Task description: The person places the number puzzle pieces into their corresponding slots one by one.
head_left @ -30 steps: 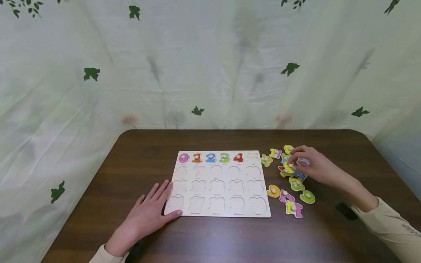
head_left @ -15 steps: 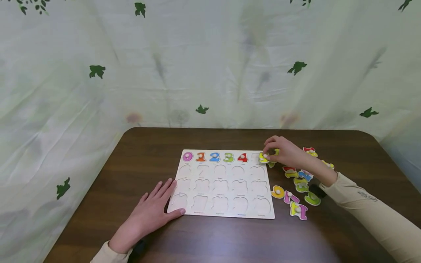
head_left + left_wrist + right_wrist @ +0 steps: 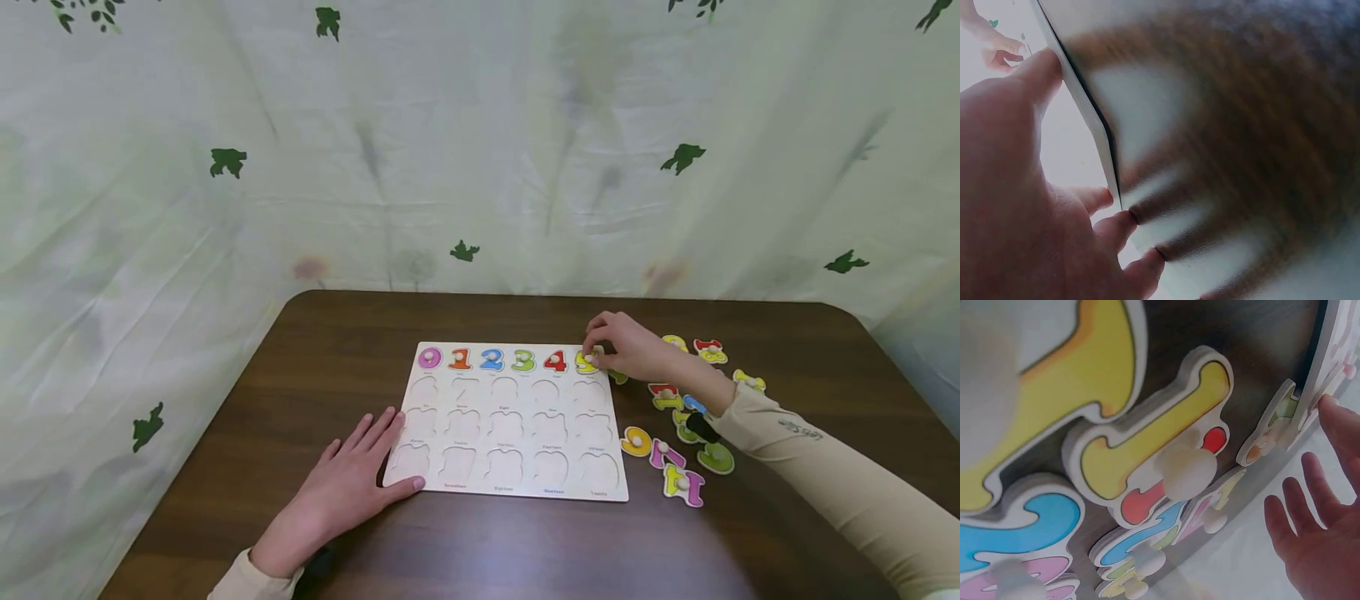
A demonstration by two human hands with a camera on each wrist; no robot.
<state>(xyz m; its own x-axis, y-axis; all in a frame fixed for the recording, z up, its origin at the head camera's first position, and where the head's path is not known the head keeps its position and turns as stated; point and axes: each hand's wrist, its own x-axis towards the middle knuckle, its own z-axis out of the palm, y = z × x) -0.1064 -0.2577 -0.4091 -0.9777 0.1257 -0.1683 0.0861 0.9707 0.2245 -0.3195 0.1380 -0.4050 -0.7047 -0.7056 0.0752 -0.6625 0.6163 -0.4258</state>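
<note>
A white number puzzle board (image 3: 483, 417) lies on the dark wooden table. Knobbed pieces 0 to 4 sit along its top row. At the top-right slot, my right hand (image 3: 628, 346) pinches the yellow number 5 puzzle piece (image 3: 582, 365) by its knob with thumb and finger; the hand partly covers the piece. My left hand (image 3: 341, 475) rests with extended fingers at the board's left edge, its thumb on the lower left corner. In the left wrist view, the left hand (image 3: 1041, 181) touches the board's edge.
Loose number pieces lie right of the board, among them an orange 9 (image 3: 636, 442), a yellow-and-purple piece (image 3: 683, 486) and a green piece (image 3: 716, 458). In the right wrist view, a yellow-and-red knobbed piece (image 3: 1160, 444) is close. A pale leaf-patterned curtain (image 3: 510, 167) hangs behind the table.
My right hand has carried the yellow number 5 piece left from the pile to the board's top-right slot. The left hand stays on the board's edge. The head view has shifted slightly.
</note>
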